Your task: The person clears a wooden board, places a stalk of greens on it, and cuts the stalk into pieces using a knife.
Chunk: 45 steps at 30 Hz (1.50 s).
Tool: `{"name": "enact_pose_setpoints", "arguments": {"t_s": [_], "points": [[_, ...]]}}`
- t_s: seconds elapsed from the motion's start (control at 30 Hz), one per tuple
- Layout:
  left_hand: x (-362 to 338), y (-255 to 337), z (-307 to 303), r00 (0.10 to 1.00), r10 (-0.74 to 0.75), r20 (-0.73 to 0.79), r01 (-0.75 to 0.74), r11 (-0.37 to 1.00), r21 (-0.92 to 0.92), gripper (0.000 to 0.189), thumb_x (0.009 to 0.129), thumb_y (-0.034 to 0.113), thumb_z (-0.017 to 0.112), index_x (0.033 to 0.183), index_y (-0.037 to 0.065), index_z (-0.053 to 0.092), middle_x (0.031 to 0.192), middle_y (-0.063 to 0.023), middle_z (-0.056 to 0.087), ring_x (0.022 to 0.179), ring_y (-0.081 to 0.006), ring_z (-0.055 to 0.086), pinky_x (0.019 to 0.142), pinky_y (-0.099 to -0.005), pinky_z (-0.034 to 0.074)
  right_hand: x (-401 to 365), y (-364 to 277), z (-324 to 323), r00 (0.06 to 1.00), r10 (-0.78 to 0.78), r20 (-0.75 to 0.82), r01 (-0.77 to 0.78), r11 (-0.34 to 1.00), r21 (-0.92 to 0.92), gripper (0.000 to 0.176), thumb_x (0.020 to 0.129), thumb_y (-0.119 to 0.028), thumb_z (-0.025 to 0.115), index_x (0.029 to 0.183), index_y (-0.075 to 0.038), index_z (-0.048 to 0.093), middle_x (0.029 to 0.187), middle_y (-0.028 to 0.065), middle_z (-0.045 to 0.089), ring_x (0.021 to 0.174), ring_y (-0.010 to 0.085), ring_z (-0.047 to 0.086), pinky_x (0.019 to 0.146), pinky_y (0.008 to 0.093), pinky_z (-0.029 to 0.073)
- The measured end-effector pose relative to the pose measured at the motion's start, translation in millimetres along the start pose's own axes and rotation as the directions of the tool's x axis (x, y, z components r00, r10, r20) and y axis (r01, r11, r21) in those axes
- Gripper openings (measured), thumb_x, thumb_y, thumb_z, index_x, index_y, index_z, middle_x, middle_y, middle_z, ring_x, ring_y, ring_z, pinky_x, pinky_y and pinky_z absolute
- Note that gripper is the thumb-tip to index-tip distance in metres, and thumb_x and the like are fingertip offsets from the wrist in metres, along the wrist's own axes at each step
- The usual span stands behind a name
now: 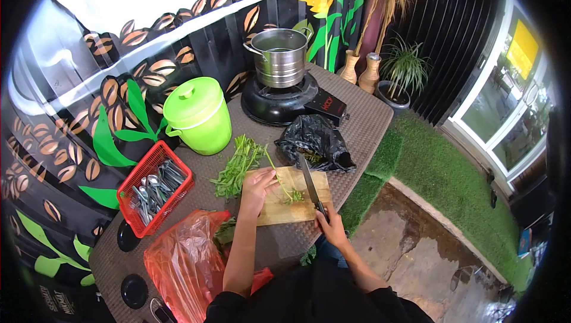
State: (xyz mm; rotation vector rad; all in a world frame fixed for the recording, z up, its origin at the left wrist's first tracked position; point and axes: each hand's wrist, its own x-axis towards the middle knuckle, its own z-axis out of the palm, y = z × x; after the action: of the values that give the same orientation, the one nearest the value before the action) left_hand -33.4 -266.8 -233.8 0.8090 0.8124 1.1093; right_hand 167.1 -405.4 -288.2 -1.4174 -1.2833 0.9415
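My left hand pinches a thin green stem over the left side of a wooden cutting board. The stem slants down to the right, and its leafy end lies near the board's middle. In my right hand is a kitchen knife, gripped by its dark handle, blade pointing away from me along the board's right part. A pile of leafy green stems rests on the table just beyond my left hand. Behind the board sits a black plastic bag with its mouth open.
A steel pot stands on a black gas stove at the back. To the left are a lidded green bucket and a red basket of cutlery. A red plastic bag lies by my left forearm. The table's edge runs along the right.
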Motion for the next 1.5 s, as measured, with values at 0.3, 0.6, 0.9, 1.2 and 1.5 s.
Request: {"name": "enact_pose_setpoints", "arguments": {"t_s": [0.3, 0.6, 0.9, 1.2, 1.5], "points": [[-10.0, -22.6, 18.8, 0.992, -0.067, 0.105, 0.075, 0.994, -0.074, 0.020, 0.088, 0.007, 0.060, 0.104, -0.004, 0.058, 0.098, -0.0076, 0.061, 0.090, -0.0169, 0.060, 0.082, -0.0333, 0.053, 14.6, -6.0, -12.8, 0.985, -0.159, -0.064, 0.159, 0.987, 0.001, 0.015, 0.091, -0.011, 0.057, 0.101, -0.005, 0.048, 0.062, -0.0032, 0.045, 0.051, 0.0044, 0.041, 0.046, 0.0217, 0.032], [-19.2, -13.8, 44.6, 0.951, -0.103, 0.292, 0.113, 0.994, -0.015, 0.016, 0.089, 0.006, 0.059, 0.102, -0.003, 0.058, 0.097, -0.0096, 0.062, 0.089, -0.0177, 0.062, 0.084, -0.0300, 0.051, 44.0, -55.1, -2.4, 0.987, -0.055, -0.154, 0.074, 0.990, 0.122, 0.026, 0.079, -0.022, 0.073, 0.093, -0.001, 0.067, 0.055, -0.0048, 0.046, 0.049, 0.0019, 0.037, 0.045, 0.0220, 0.029], [-15.5, -15.0, 49.5, 0.951, -0.074, 0.300, 0.062, 0.997, 0.050, 0.015, 0.089, 0.008, 0.059, 0.101, -0.002, 0.059, 0.096, -0.0073, 0.062, 0.087, -0.0134, 0.061, 0.080, -0.0261, 0.048, 50.7, -72.7, -12.8, 0.977, 0.208, 0.040, -0.202, 0.857, 0.475, 0.014, 0.082, -0.013, 0.071, 0.088, -0.001, 0.067, 0.051, -0.0064, 0.045, 0.041, 0.0016, 0.035, 0.038, 0.0203, 0.023], [-13.9, -16.3, 51.7, 0.915, -0.119, 0.385, 0.143, 0.989, -0.036, 0.012, 0.090, 0.008, 0.058, 0.100, 0.002, 0.057, 0.094, -0.0035, 0.060, 0.089, -0.0119, 0.057, 0.081, -0.0256, 0.046, 53.9, -76.2, -16.9, 0.951, 0.261, 0.164, -0.303, 0.691, 0.656, 0.012, 0.083, -0.009, 0.069, 0.087, 0.000, 0.062, 0.053, -0.0052, 0.045, 0.040, 0.0025, 0.033, 0.037, 0.0211, 0.022], [-12.0, -17.3, 55.4, 0.909, -0.128, 0.397, 0.146, 0.989, -0.015, 0.012, 0.089, 0.009, 0.060, 0.099, 0.004, 0.057, 0.092, -0.0013, 0.059, 0.088, -0.0106, 0.056, 0.079, -0.0240, 0.046, 62.9, -64.2, -30.0, 0.971, 0.204, 0.127, -0.240, 0.830, 0.504, 0.011, 0.084, -0.010, 0.066, 0.081, 0.000, 0.062, 0.050, -0.0043, 0.044, 0.039, 0.0037, 0.036, 0.037, 0.0213, 0.025]]}}
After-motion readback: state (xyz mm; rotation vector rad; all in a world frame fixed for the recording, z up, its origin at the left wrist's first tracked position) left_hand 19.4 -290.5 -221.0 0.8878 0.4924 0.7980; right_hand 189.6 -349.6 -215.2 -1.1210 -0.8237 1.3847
